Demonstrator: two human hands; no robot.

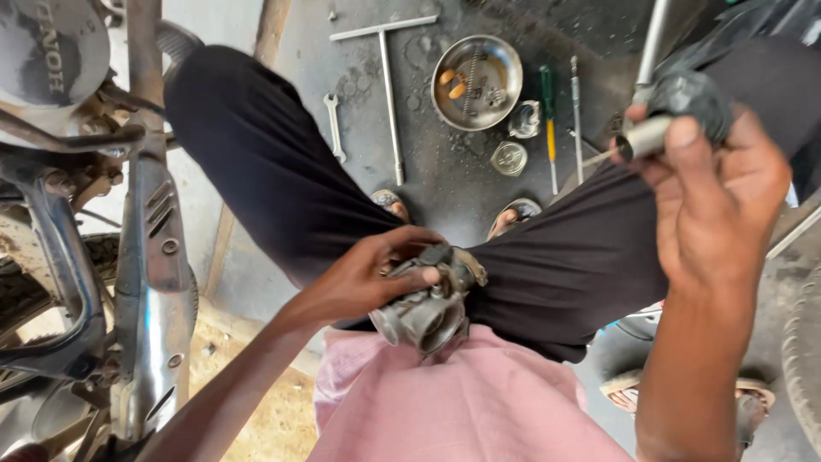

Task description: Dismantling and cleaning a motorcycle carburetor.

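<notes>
Left hand (376, 274) is wrapped around a carburetor (428, 304), fingers curled over its top and thumb across the side, holding it against the lap between the black-trousered knees. That carburetor is the anchor here: grey cast metal, two round bores facing the camera, grimy all over. It looks dense and rigid, likely heavy for its bulk, and oily enough to slip, so the blocky main body is the sensible place to grip, not the small brass-coloured fittings on top.

Up and to the right of the carburetor, the right hand (718, 180) is closed around a metal-nozzled tool with a black rubber hose end (676, 107), its thin tip pointing left.

Beyond the carburetor, on the dark floor, sit a steel bowl of small parts (476, 81), a T-handle wrench (389, 85), a spanner (334, 127) and a green-handled screwdriver (547, 111). Left of the carburetor stands a motorcycle frame (77, 257).
</notes>
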